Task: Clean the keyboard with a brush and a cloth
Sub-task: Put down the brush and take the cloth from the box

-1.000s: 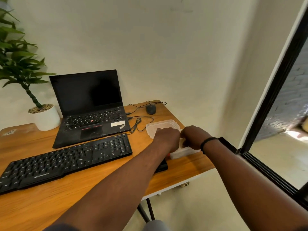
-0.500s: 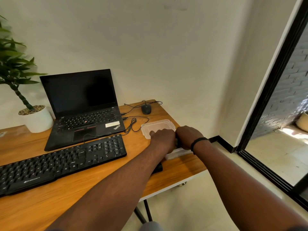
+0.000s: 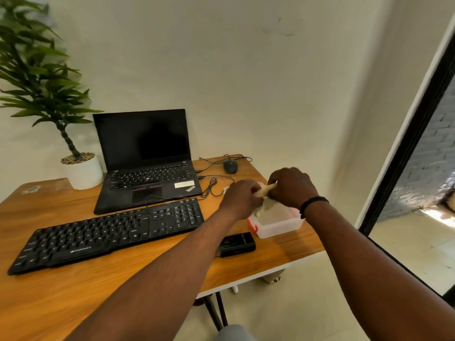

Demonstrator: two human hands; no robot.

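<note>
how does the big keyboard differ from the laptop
The keyboard lies flat as one long slab with a number pad at its right end; the laptop stands open behind it, dark screen upright. The keyboard is wider; the laptop has a touchpad and a red dot among its keys. Both are black and sit on the table.

A home office corner: wooden desk (image 3: 73, 286) with laptop (image 3: 145, 158), keyboard (image 3: 108, 235), potted plant (image 3: 82, 169).

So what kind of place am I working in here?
Probably a home office or small workroom: a wooden desk against a plain wall carries an open laptop, a separate black keyboard, a wired mouse and a potted plant.
</note>
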